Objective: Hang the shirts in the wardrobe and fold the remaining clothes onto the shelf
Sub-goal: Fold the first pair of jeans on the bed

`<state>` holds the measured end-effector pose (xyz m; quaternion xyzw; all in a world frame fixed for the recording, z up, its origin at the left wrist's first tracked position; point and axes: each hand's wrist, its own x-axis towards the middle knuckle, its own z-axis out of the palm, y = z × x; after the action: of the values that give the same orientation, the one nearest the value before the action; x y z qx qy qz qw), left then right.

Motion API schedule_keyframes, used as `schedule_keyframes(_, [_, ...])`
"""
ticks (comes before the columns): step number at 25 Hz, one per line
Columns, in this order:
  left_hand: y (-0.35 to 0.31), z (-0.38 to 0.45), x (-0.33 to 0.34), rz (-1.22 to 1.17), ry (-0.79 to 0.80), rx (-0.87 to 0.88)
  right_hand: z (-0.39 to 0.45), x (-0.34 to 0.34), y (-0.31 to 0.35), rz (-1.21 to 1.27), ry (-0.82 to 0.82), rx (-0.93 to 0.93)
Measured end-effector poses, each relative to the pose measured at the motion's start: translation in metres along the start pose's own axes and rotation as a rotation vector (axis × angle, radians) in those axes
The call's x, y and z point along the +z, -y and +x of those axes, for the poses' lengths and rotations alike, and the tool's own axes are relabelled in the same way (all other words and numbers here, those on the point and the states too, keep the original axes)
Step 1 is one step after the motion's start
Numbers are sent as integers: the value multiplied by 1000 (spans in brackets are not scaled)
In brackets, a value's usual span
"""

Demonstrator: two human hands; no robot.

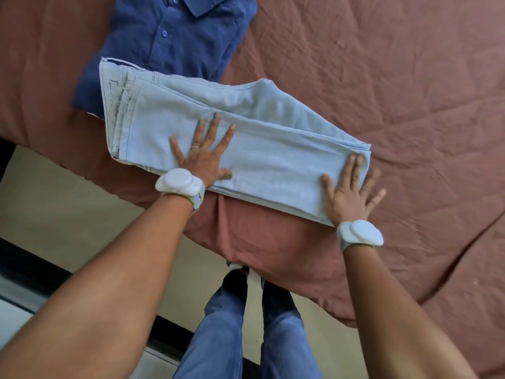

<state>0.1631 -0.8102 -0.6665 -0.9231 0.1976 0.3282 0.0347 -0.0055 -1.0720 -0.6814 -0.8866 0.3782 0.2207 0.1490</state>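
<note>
Two flat, spread palms, the left hand (200, 157) and right hand (351, 188), press pale blue jeans (246, 149), folded lengthwise on the bed (410, 91). A folded navy shirt (169, 39) lies partly beneath them. Folding is midway; shelving apparently remains.

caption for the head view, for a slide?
Both hands, left and right, press folded pale jeans flat beside a blue shirt.
</note>
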Motion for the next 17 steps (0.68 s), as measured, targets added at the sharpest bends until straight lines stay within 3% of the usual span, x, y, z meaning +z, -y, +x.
schedule_keyframes(2, [-17,4,-11,-43,39,-64,-8,-6,6,19,-100,107])
schedule_keyframes(4, [-35,2,-11,-44,5,-70,-13,-3,42,-18,-215,-105])
schedule_keyframes(6, [-55,-4,-4,-14,-5,81,-14,5,67,-74,-122,-460])
schedule_keyframes(8, [-70,-9,6,-32,37,196,-9,16,60,-158,-27,-584])
schedule_keyframes(9, [-74,-8,10,-34,62,199,-3,19,47,-152,-10,-517])
schedule_keyframes(12, [-79,-4,8,-46,127,128,2,7,13,89,-35,-77])
schedule_keyframes(17, [-116,-18,9,-76,89,8,-9,-17,5,646,-165,245])
